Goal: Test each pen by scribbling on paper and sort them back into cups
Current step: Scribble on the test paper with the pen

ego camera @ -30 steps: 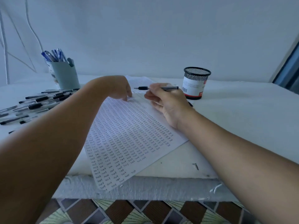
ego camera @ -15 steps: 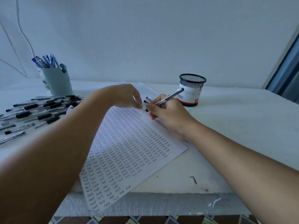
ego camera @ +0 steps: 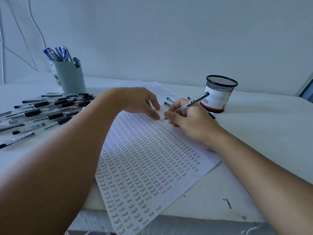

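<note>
White paper (ego camera: 149, 160), covered in rows of the small handwritten word "test", lies angled on a pale table (ego camera: 264, 150) in the head view. One second ago the right hand (ego camera: 189, 121) held a silver pen (ego camera: 191, 103) level above the sheet. Half a second ago it had tipped the pen down, and now the tip touches the paper near the top of the written rows. The fingers of that hand are pinched around the barrel in a writing grip. The left hand (ego camera: 140, 102) has stayed on the sheet, its fingers loosely extended and pressing the paper just beside the pen tip.

This probably means the scribble test of this pen is starting. A black mesh cup (ego camera: 218, 94) stands just beyond the right hand. A grey-green cup (ego camera: 71, 78) holding blue pens (ego camera: 57, 54) stands at far left. Many black pens (ego camera: 49, 111) lie loose on the table to the left, apparently untested.
</note>
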Available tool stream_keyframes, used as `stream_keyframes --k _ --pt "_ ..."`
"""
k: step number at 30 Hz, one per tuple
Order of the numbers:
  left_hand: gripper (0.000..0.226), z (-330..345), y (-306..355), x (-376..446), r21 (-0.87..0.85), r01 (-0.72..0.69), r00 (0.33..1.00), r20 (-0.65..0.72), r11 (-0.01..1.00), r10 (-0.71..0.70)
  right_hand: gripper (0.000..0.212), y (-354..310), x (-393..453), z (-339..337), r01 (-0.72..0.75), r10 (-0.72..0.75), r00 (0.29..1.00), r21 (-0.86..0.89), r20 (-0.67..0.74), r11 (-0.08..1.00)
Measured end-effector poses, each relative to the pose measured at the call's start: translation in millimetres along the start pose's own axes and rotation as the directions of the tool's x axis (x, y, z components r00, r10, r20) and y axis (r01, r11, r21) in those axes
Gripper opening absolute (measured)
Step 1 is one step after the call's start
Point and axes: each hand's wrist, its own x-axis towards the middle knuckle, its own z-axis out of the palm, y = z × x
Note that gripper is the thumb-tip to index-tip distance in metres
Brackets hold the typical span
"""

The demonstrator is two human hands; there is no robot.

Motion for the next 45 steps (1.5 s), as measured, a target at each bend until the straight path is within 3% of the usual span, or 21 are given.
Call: stream_keyframes --k 45 --pt "0.049 4.6 -1.2 -4.7 -0.103 0.028 1.000 -0.011 0.994 -0.029 0.013 1.1 -2.6 1.7 -0.009 0.008 1.000 -0.081 -0.007 0.997"
